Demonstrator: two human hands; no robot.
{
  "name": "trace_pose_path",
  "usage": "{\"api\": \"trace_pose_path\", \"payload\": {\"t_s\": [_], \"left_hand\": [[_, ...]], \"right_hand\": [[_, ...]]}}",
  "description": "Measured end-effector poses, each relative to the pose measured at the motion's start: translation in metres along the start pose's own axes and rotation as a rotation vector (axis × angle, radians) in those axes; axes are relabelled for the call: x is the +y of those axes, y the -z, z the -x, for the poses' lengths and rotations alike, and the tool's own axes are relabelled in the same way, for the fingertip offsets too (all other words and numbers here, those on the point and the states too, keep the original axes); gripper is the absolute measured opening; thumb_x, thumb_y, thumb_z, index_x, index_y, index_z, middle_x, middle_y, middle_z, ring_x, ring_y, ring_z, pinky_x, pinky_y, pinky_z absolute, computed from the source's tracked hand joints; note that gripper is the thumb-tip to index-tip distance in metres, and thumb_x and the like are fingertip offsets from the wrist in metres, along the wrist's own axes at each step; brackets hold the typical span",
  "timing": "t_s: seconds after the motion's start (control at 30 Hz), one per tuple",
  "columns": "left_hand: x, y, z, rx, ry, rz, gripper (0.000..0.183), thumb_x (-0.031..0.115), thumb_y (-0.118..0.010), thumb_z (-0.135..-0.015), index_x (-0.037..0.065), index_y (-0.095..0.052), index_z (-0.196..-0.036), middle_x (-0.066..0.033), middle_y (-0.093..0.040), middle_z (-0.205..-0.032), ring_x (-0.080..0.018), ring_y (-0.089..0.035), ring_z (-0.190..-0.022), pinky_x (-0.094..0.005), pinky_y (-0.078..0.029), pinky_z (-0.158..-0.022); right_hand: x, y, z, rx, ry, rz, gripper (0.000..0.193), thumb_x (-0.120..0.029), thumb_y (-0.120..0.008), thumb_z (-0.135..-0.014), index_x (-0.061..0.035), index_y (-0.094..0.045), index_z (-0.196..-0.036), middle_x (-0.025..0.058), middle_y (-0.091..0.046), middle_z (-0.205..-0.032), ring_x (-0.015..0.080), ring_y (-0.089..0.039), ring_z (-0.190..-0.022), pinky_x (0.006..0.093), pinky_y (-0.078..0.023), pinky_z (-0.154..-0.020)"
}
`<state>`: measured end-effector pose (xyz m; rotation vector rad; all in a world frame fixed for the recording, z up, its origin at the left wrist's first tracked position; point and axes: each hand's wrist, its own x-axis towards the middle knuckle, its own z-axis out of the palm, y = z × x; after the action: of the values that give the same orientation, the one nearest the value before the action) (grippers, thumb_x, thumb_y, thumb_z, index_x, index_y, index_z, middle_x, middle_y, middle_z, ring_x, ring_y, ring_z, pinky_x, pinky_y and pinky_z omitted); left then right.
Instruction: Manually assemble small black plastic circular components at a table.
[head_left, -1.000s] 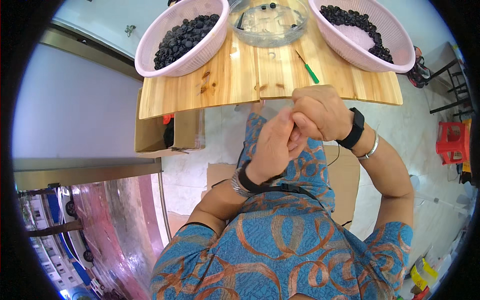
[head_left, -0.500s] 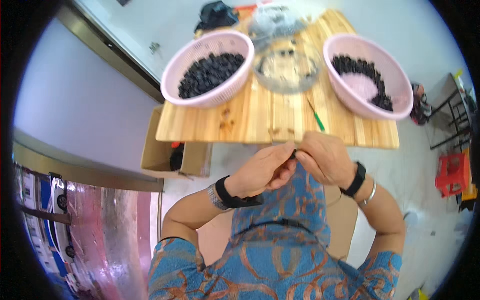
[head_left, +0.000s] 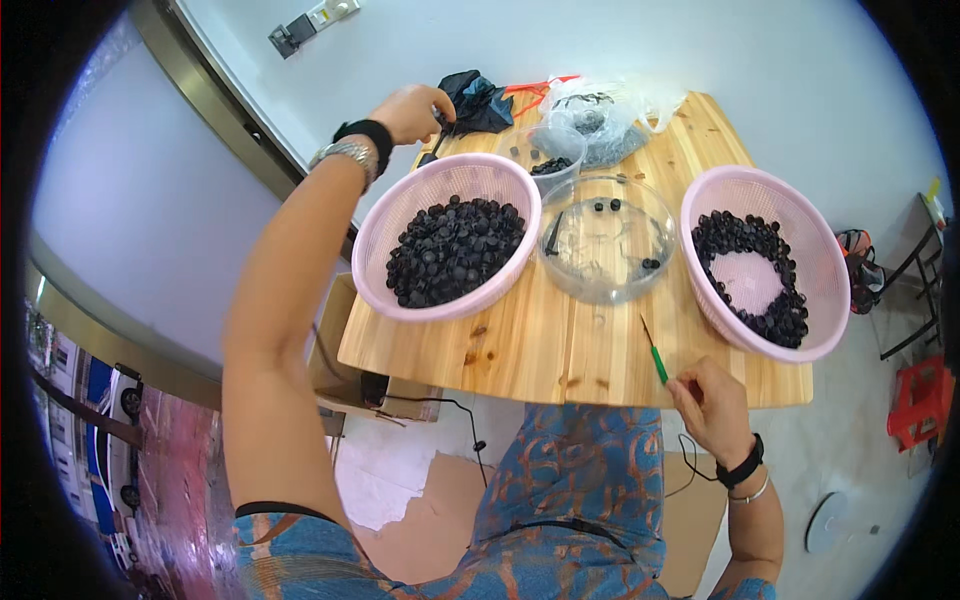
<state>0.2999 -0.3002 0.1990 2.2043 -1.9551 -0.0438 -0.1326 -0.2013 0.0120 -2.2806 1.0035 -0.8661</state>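
Table (head_left: pixel 520 350): pale wood planks, brown knots, front edge toward the person; far side by the white wall (head_left: pixel 560 40).
Left basket (head_left: pixel 448 313): pink, on the table's left, heaped with black round pieces (head_left: pixel 455 250).
Right basket (head_left: pixel 745 280): pink, right side; its black parts (head_left: pixel 780 318) lie in a curve around a bare patch.
Clear dish (head_left: pixel 606 296): between the baskets – few black bits inside.
Clear tub (head_left: pixel 556 183): behind the dish, black bits inside, beside a plastic bag (head_left: pixel 655 105).
Dark bundle (head_left: pixel 475 100): far left corner of table.
Green-handled tool (head_left: pixel 658 363): lies on the table near the front edge, shaft pointing away from the person.
Right grip (head_left: pixel 669 384): right hand (head_left: pixel 714 405), thumb and forefinger at the handle's end – cannot tell if clamped.
Left grip: left hand (head_left: pixel 408 113) beyond the left basket, fingers curled by a small dark item (head_left: pixel 438 120); cannot tell if closed on it.
Floor (head_left: pixel 800 450): light, cardboard sheet (head_left: pixel 420 520) under the person; black cable (head_left: pixel 465 408) hangs by a cardboard box (head_left: pixel 342 365).
Room right: red stool (head_left: pixel 918 400), dark metal frame (head_left: pixel 910 300).
Lower left: wet-looking street (head_left: pixel 185 470), parked vehicles.
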Motion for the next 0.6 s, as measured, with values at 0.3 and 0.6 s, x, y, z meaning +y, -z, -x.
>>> {"api": "trace_pose_path", "payload": {"t_s": [0.3,0.6], "left_hand": [[-0.037,-0.084,-0.109,-0.488,0.247,-0.123,0.032,0.004,-0.063,-0.07,0.009,-0.063,-0.102,-0.0065,-0.064,-0.083,-0.0143,-0.063,-0.068,-0.0273,-0.051,-0.055],[-0.043,-0.092,-0.144,-0.532,0.233,-0.001,0.038,0.009,-0.053,-0.079,0.007,-0.054,-0.117,-0.0088,-0.063,-0.094,-0.0162,-0.062,-0.072,-0.0303,-0.051,-0.054]], "right_hand": [[0.024,-0.008,-0.007,-0.048,-0.202,-0.213,0.012,-0.003,-0.066,-0.073,-0.0025,-0.054,-0.07,0.008,-0.049,-0.057,0.016,-0.047,-0.045,0.0269,-0.036,-0.043],[0.032,-0.009,-0.01,0.004,-0.068,-0.128,0.016,-0.001,-0.067,-0.07,-0.0039,-0.051,-0.069,0.0066,-0.046,-0.056,0.0165,-0.043,-0.043,0.0274,-0.032,-0.041]]}}
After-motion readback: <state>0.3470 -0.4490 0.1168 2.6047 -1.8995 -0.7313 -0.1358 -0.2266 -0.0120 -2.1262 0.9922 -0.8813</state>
